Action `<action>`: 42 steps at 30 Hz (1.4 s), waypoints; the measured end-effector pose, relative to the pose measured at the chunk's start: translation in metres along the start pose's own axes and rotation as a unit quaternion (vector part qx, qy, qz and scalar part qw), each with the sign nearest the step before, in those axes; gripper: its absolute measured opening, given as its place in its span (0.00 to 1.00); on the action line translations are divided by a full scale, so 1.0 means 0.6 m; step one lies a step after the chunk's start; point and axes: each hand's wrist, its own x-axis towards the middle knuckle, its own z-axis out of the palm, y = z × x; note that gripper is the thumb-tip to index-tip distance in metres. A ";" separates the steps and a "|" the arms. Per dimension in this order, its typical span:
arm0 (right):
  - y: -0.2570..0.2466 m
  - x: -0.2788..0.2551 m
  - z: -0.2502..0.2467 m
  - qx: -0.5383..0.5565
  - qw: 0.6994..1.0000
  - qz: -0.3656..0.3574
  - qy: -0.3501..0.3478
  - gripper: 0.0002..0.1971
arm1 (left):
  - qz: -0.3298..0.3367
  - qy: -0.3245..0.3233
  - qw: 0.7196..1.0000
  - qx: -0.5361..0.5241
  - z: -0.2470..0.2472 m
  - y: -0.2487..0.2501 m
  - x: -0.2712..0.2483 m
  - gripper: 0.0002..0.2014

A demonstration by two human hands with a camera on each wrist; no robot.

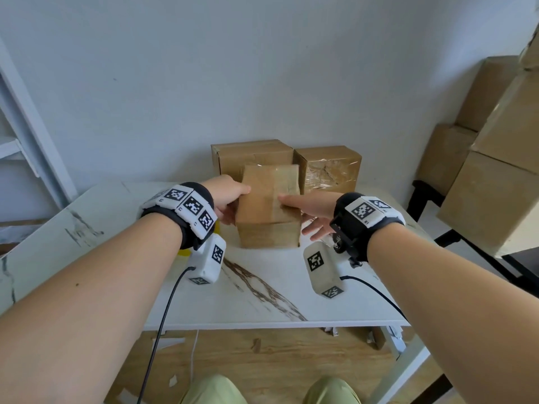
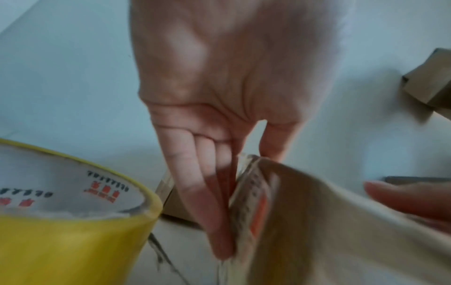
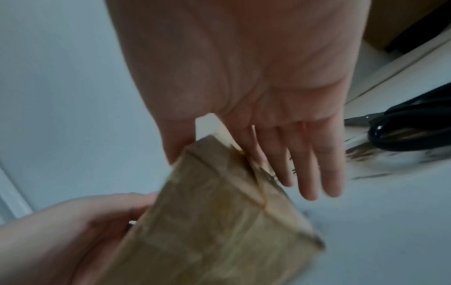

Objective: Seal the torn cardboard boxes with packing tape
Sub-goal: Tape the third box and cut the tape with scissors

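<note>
A small cardboard box (image 1: pixel 269 205) sits at the middle of the table (image 1: pixel 262 293), a little toward the far edge, between both hands. The left hand (image 1: pixel 230 196) presses its left side with straight fingers (image 2: pixel 195 183), thumb on top. The right hand (image 1: pixel 309 209) does the same on the right side, its fingers (image 3: pixel 312 164) loose and extended. Neither hand curls round the box.

Two larger boxes (image 1: pixel 253 154) stand along the far edge. A yellow tape roll (image 2: pixel 73 231) lies just left of the small box, and black-handled scissors (image 3: pixel 410 131) lie toward the right edge.

Right hand (image 3: pixel 256 86) flat on box (image 3: pixel 219 221) side (blurred); scissors (image 3: pixel 419 113) near.
</note>
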 end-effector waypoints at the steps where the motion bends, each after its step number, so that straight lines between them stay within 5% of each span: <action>1: -0.001 -0.003 -0.005 0.006 1.000 -0.014 -0.017 0.32 | 0.006 0.006 1.000 -0.013 -0.007 0.002 -0.003 0.15; 6: -0.014 -0.020 -0.029 0.038 0.994 -0.093 -0.034 0.26 | 0.016 0.012 0.999 -0.029 -0.041 0.001 -0.027 0.25; 10: -0.042 -0.027 -0.035 0.024 0.991 -0.131 0.017 0.29 | 0.083 0.131 0.987 -0.032 -0.071 -0.004 -0.037 0.32; 13: -0.071 -0.032 -0.027 -0.022 0.986 -0.165 0.023 0.25 | 0.137 0.098 0.986 0.001 -0.091 -0.010 -0.043 0.43; 19: -0.156 -0.041 0.010 -0.074 0.968 -0.235 0.038 0.17 | 0.218 0.112 0.967 0.064 -0.142 -0.017 -0.060 0.27; 25: -0.253 -0.026 0.048 -0.123 0.942 -0.305 0.068 0.21 | 0.200 0.194 0.957 0.074 -0.231 -0.049 -0.060 0.38; 34: -0.355 0.046 0.121 -0.236 0.905 -0.345 0.079 0.33 | 0.172 0.302 0.934 0.083 -0.307 -0.125 -0.012 0.33; 42: -0.356 0.149 0.142 -0.294 0.900 -0.314 0.072 0.33 | 0.129 0.286 0.945 0.092 -0.289 -0.165 0.070 0.32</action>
